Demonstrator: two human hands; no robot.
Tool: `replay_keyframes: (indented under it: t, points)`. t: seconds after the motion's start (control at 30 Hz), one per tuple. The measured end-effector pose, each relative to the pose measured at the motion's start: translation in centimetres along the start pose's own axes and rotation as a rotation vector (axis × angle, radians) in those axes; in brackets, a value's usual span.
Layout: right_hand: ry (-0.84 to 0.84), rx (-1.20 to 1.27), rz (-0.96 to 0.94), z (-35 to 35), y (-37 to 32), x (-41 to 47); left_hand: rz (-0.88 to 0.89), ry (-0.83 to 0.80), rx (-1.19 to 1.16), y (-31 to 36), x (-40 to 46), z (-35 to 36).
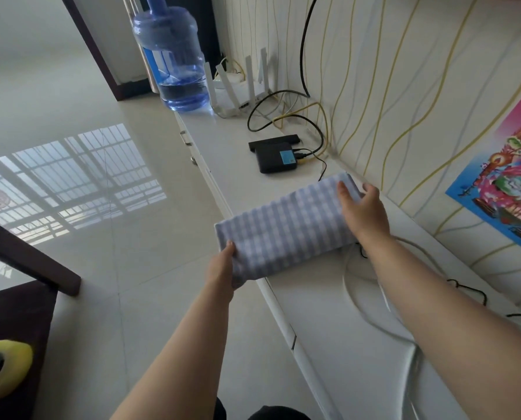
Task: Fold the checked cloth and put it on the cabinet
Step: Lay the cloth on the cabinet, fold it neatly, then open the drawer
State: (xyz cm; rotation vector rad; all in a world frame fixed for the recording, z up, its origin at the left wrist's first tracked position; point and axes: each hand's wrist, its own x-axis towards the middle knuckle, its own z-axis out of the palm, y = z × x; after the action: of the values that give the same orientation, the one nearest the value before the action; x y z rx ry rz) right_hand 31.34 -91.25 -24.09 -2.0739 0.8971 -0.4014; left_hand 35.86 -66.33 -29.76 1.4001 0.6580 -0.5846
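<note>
With the left hand [222,265] pinching the near corner and the right hand [360,207] gripping the far end, the folded checked cloth [286,228] lies across the cabinet [329,322] edge: slide it inward, clear of the white cable [356,295], before letting go.

Left hand [222,269]: bare, no glove, no ring or watch to be seen.
Right hand [363,212]: bare, no glove, short nails, no ring or bracelet showing.
Forearms: both bare from wrist to the near edge of the view; no sleeve reaches into sight.
Clothing: a dark, near-black garment shows at the near edge between the two arms; its kind cannot be told.
</note>
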Motion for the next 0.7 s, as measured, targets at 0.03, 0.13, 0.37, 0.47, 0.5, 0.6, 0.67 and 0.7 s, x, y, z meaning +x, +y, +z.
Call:
replay_keyframes:
  t: [0.03,0.13,0.37,0.47,0.5,0.6,0.67,0.7]
  points:
    - [-0.086,0.091,0.023,-0.6,0.3,0.6,-0.054,-0.056,-0.032,0.2,0.1,-0.4]
    - [-0.312,0.146,0.028,-2.2,1.4,1.6,-0.105,-0.201,-0.091,0.9,0.3,-1.5]
    - [-0.061,0.040,-0.271,-1.6,0.1,1.8,0.297,-0.066,-0.044,1.1,1.4,-0.2]
    - [0.175,-0.104,-0.314,-1.5,0.0,2.8,0.306,-0.126,-0.080,2.0,1.4,0.8]
    - [0.183,-0.195,-0.274,-1.2,0.3,3.4,0.265,-0.127,-0.061,2.0,1.5,1.2]
    - [0.157,-0.491,-0.156,-0.5,0.8,4.3,0.238,-0.057,0.118,1.2,1.9,2.1]
    - [0.199,-0.592,-0.313,0.4,0.4,3.7,0.313,0.018,0.230,1.4,2.0,2.3]
    - [0.206,-0.614,-0.454,1.1,-0.2,2.9,0.347,0.045,0.253,1.7,2.0,2.2]
